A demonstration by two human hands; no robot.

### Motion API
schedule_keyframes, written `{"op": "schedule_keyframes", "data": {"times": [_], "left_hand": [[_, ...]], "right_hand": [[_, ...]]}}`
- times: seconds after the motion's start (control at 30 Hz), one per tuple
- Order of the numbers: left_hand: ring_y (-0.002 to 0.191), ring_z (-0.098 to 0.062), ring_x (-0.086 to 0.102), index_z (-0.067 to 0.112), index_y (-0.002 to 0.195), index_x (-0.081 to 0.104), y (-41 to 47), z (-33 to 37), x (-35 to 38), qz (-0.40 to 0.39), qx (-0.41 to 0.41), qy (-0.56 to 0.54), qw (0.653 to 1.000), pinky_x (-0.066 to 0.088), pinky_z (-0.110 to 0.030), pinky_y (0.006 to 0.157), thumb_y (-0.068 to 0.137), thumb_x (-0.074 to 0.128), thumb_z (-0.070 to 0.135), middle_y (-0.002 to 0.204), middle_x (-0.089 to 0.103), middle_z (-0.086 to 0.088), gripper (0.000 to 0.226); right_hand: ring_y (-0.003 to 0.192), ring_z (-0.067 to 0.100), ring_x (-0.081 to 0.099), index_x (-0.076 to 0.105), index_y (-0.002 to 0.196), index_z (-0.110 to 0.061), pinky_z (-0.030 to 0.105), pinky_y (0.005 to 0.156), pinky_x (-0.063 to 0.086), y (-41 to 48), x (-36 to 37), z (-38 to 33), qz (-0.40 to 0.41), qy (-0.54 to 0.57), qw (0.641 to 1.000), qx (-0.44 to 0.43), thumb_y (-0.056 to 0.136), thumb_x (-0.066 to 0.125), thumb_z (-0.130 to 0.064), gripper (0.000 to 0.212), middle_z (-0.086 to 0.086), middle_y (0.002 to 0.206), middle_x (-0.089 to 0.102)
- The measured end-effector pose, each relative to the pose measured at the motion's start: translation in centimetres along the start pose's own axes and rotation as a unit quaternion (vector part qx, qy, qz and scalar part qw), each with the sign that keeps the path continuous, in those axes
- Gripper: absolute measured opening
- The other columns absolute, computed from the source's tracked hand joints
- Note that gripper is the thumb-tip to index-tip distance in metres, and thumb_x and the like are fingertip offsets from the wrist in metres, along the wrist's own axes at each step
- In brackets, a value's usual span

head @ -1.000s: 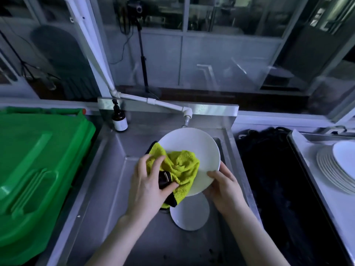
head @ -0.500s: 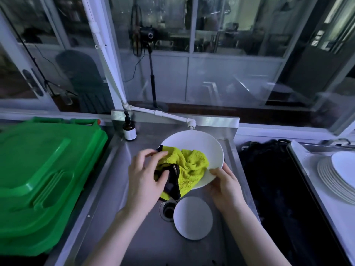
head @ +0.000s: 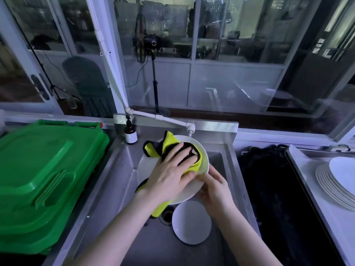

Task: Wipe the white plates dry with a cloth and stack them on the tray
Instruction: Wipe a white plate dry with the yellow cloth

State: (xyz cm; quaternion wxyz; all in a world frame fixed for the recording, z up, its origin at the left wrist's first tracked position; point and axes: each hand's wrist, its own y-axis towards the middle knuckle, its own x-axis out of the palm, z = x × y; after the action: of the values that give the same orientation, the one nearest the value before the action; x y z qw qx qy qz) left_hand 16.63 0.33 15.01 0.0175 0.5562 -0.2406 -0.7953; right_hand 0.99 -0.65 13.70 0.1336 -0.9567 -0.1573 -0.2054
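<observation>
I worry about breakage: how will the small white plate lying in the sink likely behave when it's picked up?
The small plate looks like glazed ceramic: probably stiff, and apt to chip against the steel sink. It lies flat beside the drain, so its rim may be hard to get under. If wet, likely slippery.

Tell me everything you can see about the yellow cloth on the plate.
The cloth is yellow-green, fluffy like microfibre, with black edge trim. It lies crumpled across the face of the white plate, which is held tilted above the sink. The left hand presses it down with spread fingers. One corner pokes past the plate's far rim, near the tap; another end hangs below the plate's near edge, under the left wrist. The right hand grips the plate's rim.
</observation>
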Motion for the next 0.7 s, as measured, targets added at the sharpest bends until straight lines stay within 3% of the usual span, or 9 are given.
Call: {"op": "schedule_keyframes", "data": {"times": [0.07, 0.13, 0.2, 0.3, 0.5, 0.63, 0.7], "left_hand": [[0.141, -0.031, 0.037, 0.008, 0.128, 0.062, 0.2, -0.9, -0.6, 0.024, -0.010, -0.005, 1.000, 0.041, -0.050, 0.106, 0.098, 0.049, 0.032, 0.142, 0.052, -0.010, 0.040], [0.134, -0.036, 0.045, 0.000, 0.122, 0.065, -0.7, -1.9, -0.8, 0.071, -0.034, -0.008, 0.997, 0.042, -0.053, 0.104, 0.094, 0.061, 0.014, 0.134, 0.057, -0.015, 0.032], [0.134, -0.034, 0.045, -0.002, 0.121, 0.065, -1.9, -1.8, -0.5, 0.086, -0.024, -0.017, 0.996, 0.040, -0.049, 0.108, 0.093, 0.059, 0.011, 0.133, 0.058, -0.015, 0.031], [0.143, -0.026, 0.034, 0.002, 0.128, 0.060, -2.6, 0.6, 0.9, 0.064, 0.036, -0.038, 0.997, 0.028, -0.037, 0.117, 0.100, 0.043, 0.019, 0.141, 0.053, -0.010, 0.037], [0.147, -0.020, 0.026, 0.006, 0.139, 0.051, 1.4, 1.1, 0.6, 0.050, 0.047, -0.052, 0.996, 0.021, -0.031, 0.120, 0.102, 0.037, 0.022, 0.150, 0.045, -0.005, 0.043], [0.142, -0.029, 0.036, 0.001, 0.135, 0.054, 3.1, -1.2, -0.6, 0.074, -0.036, -0.042, 0.996, 0.031, -0.044, 0.116, 0.099, 0.050, 0.013, 0.145, 0.049, -0.013, 0.039], [0.137, -0.037, 0.042, -0.005, 0.129, 0.058, 2.5, -2.3, -1.0, 0.101, -0.078, -0.020, 0.992, 0.036, -0.049, 0.112, 0.095, 0.054, 0.005, 0.138, 0.056, -0.018, 0.035]], "right_hand": [[0.084, 0.036, 0.037, 0.073, 0.110, -0.018, 0.045, 0.070, 0.058, 0.0, -0.3, -0.9, 0.015, 0.019, 1.000, -0.010, 0.089, 0.045, 0.004, 0.042, 0.018, 0.095, 0.050], [0.075, 0.034, 0.053, 0.073, 0.111, -0.020, 0.035, 0.060, 0.056, 0.4, -1.0, -2.3, 0.039, 0.030, 0.998, -0.033, 0.089, 0.043, 0.009, 0.047, 0.016, 0.095, 0.060], [0.074, 0.025, 0.062, 0.074, 0.110, -0.022, 0.037, 0.061, 0.057, 0.9, -1.7, -3.7, 0.047, 0.025, 0.997, -0.057, 0.089, 0.045, 0.009, 0.048, 0.011, 0.094, 0.067], [0.080, 0.028, 0.062, 0.073, 0.111, -0.021, 0.044, 0.071, 0.056, 1.3, -2.1, -4.3, 0.025, -0.001, 0.998, -0.056, 0.089, 0.046, 0.007, 0.045, 0.013, 0.095, 0.067], [0.085, 0.029, 0.067, 0.071, 0.119, -0.022, 0.040, 0.066, 0.058, 0.3, -2.2, -2.7, -0.060, -0.037, 0.997, -0.025, 0.078, 0.053, -0.005, 0.048, 0.012, 0.097, 0.071], [0.083, 0.035, 0.041, 0.072, 0.116, -0.023, 0.037, 0.061, 0.056, -0.1, -2.0, -3.2, -0.056, -0.040, 0.997, -0.020, 0.077, 0.052, -0.003, 0.049, 0.015, 0.093, 0.055], [0.081, 0.035, 0.048, 0.072, 0.118, -0.025, 0.037, 0.060, 0.056, 0.0, -2.2, -4.4, -0.043, -0.028, 0.998, -0.040, 0.084, 0.049, 0.006, 0.052, 0.014, 0.096, 0.061]]}}
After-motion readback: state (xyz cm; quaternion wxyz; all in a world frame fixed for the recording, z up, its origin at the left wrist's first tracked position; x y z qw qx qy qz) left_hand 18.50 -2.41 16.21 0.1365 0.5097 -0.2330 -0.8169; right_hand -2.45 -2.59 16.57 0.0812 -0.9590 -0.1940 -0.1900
